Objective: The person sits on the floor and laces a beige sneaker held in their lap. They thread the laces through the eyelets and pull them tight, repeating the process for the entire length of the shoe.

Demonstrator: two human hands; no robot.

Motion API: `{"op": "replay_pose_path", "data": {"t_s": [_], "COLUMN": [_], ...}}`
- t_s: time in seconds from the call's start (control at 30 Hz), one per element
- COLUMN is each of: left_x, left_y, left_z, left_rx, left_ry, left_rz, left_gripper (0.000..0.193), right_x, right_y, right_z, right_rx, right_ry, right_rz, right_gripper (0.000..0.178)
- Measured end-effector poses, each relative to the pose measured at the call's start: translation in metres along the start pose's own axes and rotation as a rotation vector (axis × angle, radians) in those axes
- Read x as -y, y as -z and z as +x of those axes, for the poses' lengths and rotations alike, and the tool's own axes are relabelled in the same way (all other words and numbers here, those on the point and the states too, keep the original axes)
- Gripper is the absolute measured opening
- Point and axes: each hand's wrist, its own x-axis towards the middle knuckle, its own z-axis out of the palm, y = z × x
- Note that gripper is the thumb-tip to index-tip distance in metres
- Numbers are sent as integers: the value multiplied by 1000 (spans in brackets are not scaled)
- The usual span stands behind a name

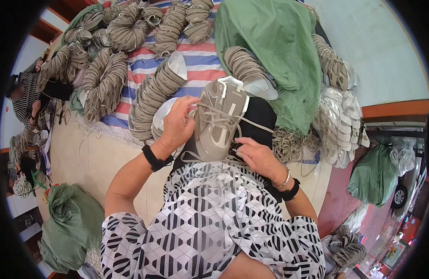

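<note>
The shoe (209, 130) lies on the person's lap at the centre of the frame, its rounded toe toward the body and its white-edged opening away from it. The lace (258, 124) crosses over its front, so the lacing looks begun and, I judge, partway along. One length hangs slack to the right over the dark trouser leg, and more loops lie loose below the toe, by the shirt (214, 200). Drawing that slack through seems to be left; which eyelets are filled is too small to tell.

The left hand (179, 118) is at the shoe's left edge, fingers half curled and a little apart; I cannot tell whether they pinch the lace. The right hand (255, 156) is at the lower right of the shoe, thumb and forefinger close together; whether a lace end is between them is unclear.

Just left of the shoe stands a curved stack (154, 100) of similar shoes on the striped sheet (200, 60). More bundles (126, 32) fill the upper left. Right of centre lies a heap of laces (286, 144) below the green sack (275, 42), with pale shoes (342, 121) farther right. Whether any of these are laced is hard to tell.
</note>
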Motion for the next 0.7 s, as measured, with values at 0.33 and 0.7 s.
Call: {"op": "replay_pose_path", "data": {"t_s": [0.33, 0.7], "left_x": [-6, -10], "left_y": [-20, -4], "left_z": [17, 12], "left_rx": [407, 426], "left_ry": [-377, -342], "left_rz": [546, 637], "left_gripper": [21, 15], "right_x": [-18, -33], "right_y": [20, 21], "right_z": [24, 52], "right_rx": [-499, -178], "right_ry": [-278, -410], "right_rz": [476, 510], "right_gripper": [18, 17]}}
